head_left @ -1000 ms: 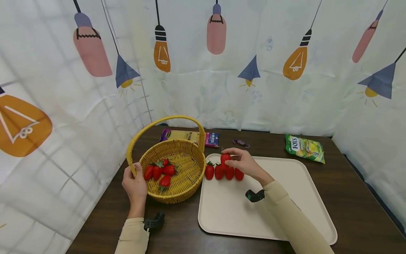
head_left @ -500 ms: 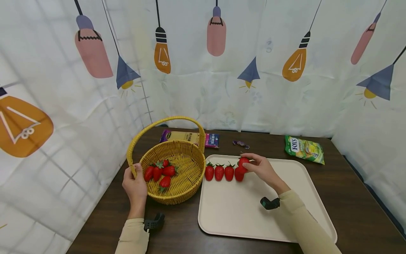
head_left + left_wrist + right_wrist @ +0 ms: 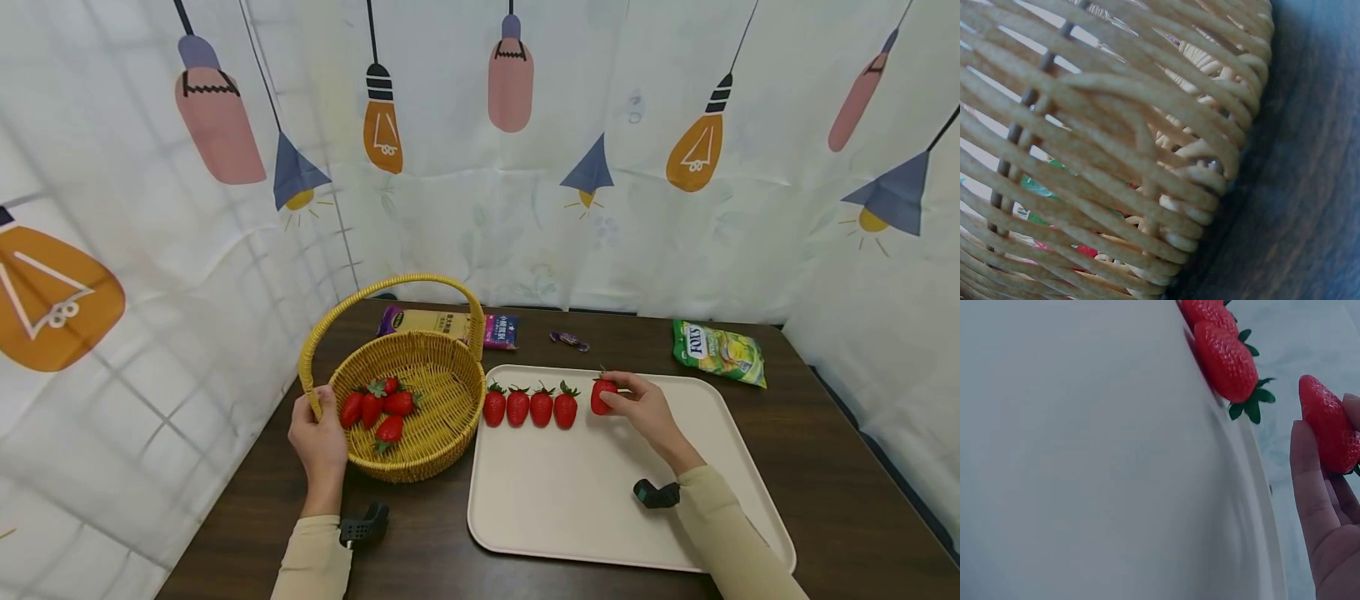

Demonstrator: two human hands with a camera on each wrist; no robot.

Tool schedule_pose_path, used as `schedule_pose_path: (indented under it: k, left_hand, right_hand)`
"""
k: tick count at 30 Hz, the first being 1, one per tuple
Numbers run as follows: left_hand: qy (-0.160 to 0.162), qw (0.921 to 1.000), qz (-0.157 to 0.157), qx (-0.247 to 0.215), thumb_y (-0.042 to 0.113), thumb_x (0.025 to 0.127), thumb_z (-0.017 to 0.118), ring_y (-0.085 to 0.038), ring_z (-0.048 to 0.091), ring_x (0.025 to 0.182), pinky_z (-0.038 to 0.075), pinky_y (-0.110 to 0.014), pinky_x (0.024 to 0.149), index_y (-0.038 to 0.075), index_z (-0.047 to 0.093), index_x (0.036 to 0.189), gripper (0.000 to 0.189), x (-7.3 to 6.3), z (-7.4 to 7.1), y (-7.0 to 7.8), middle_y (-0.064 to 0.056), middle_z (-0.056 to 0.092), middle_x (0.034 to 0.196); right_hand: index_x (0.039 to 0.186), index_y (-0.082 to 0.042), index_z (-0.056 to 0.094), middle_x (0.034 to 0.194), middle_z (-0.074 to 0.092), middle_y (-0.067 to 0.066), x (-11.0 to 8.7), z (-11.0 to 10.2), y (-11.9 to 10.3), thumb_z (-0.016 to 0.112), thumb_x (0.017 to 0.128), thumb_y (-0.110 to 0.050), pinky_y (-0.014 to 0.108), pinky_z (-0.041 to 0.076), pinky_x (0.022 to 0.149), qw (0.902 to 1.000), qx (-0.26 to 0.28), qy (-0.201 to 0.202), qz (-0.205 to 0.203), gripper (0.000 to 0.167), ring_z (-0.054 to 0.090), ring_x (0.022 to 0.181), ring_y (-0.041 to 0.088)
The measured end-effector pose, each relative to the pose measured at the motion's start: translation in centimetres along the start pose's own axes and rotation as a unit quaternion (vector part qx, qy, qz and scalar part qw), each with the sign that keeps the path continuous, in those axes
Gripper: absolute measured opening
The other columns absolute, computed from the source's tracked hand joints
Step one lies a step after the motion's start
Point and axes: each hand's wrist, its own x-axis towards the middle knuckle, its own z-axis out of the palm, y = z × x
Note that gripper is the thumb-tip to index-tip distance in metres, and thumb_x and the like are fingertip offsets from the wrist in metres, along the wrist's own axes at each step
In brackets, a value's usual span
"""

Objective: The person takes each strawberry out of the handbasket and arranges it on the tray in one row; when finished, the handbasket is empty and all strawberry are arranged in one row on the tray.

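My left hand (image 3: 321, 433) grips the left side of the yellow woven basket (image 3: 450, 429), where its tall handle meets the rim. Several red strawberries (image 3: 389, 430) lie in the left part of this basket. The left wrist view is filled by the basket's weave (image 3: 1104, 162). Between thumb and fingers, my right hand (image 3: 647, 414) pinches a strawberry (image 3: 602, 397) at the back of the cream tray (image 3: 570, 500). Left of it, several strawberries stand in a row, the nearest one (image 3: 566, 407) a small gap away. In the right wrist view the pinched strawberry (image 3: 1329, 425) shows beside the row.
Behind the basket lies a long purple and yellow snack packet (image 3: 501, 331). A small purple wrapped candy (image 3: 569, 341) sits behind the tray. At the back right is a green candy bag (image 3: 720, 352). A printed curtain (image 3: 480, 208) borders the dark table (image 3: 420, 550).
My right hand has carried the strawberry rightward past the row and lowered it toward the tray, uncovering the rightmost strawberry of the row. My left hand and the basket stay in place.
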Motion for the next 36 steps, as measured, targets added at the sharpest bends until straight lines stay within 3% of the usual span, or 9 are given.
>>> schedule_pose_path:
  k: [9, 14, 19, 26, 31, 36]
  left_hand:
    - [0.001, 1.0000, 0.007, 0.003, 0.029, 0.099, 0.059, -0.007, 0.048, 0.080, 0.035, -0.024, 0.076, -0.004, 0.067, 0.103, 0.035, 0.1, 0.1, -0.1, 0.014, 0.053, 0.085]
    - [-0.003, 0.9999, 0.010, 0.000, 0.025, 0.099, 0.059, -0.008, 0.047, 0.078, 0.034, -0.025, 0.074, -0.005, 0.067, 0.102, 0.031, 0.1, 0.2, 0.1, 0.015, 0.052, 0.083]
    - [-0.004, 1.0000, 0.005, -0.003, 0.024, 0.099, 0.059, -0.005, 0.050, 0.082, 0.035, -0.024, 0.075, -0.005, 0.067, 0.105, 0.031, 0.0, 0.2, 0.1, 0.017, 0.054, 0.087]
    - [-0.004, 1.0000, 0.000, -0.002, 0.027, 0.099, 0.058, -0.005, 0.051, 0.084, 0.036, -0.024, 0.076, -0.003, 0.067, 0.107, 0.032, 0.1, 0.1, 0.0, 0.018, 0.055, 0.088]
    - [-0.002, 1.0000, 0.001, 0.000, 0.029, 0.099, 0.058, -0.006, 0.050, 0.083, 0.036, -0.024, 0.077, -0.004, 0.067, 0.107, 0.035, 0.1, 0.1, 0.0, 0.018, 0.055, 0.087]
    - [-0.003, 1.0000, 0.000, -0.001, 0.033, 0.099, 0.058, -0.005, 0.051, 0.084, 0.036, -0.023, 0.077, -0.004, 0.067, 0.106, 0.039, 0.1, 0.0, 0.0, 0.017, 0.055, 0.088]
  right_hand:
    - [0.128, -0.003, 0.059, 0.126, 0.054, 0.019, -0.2, -0.6, 1.8, 0.070, 0.092, -0.023, 0.027, 0.054, 0.076, 0.9981, -0.020, -0.006, 0.058, 0.043, 0.063, 0.096, 0.018]
    - [0.129, 0.001, 0.058, 0.126, 0.056, 0.023, -0.5, -0.7, 2.5, 0.071, 0.091, -0.020, 0.027, 0.055, 0.074, 0.9976, -0.006, -0.019, 0.066, 0.045, 0.065, 0.092, 0.015]
    - [0.128, 0.001, 0.059, 0.123, 0.059, 0.023, -0.6, -0.5, 2.7, 0.072, 0.090, -0.022, 0.028, 0.055, 0.075, 0.9981, 0.000, -0.028, 0.056, 0.047, 0.067, 0.091, 0.013]
    - [0.128, 0.002, 0.060, 0.120, 0.062, 0.022, -0.6, 0.2, 2.8, 0.072, 0.091, -0.021, 0.029, 0.056, 0.071, 0.9986, -0.040, -0.021, 0.028, 0.046, 0.068, 0.087, 0.015]
    - [0.128, 0.002, 0.060, 0.120, 0.062, 0.024, -0.8, 0.5, 2.1, 0.071, 0.091, -0.017, 0.029, 0.056, 0.068, 0.9975, -0.060, -0.013, 0.035, 0.043, 0.068, 0.088, 0.023]
    - [0.127, 0.007, 0.059, 0.118, 0.062, 0.027, -1.6, 1.0, -0.5, 0.068, 0.092, -0.010, 0.033, 0.056, 0.069, 0.9959, -0.083, -0.014, 0.033, 0.039, 0.066, 0.090, 0.031]
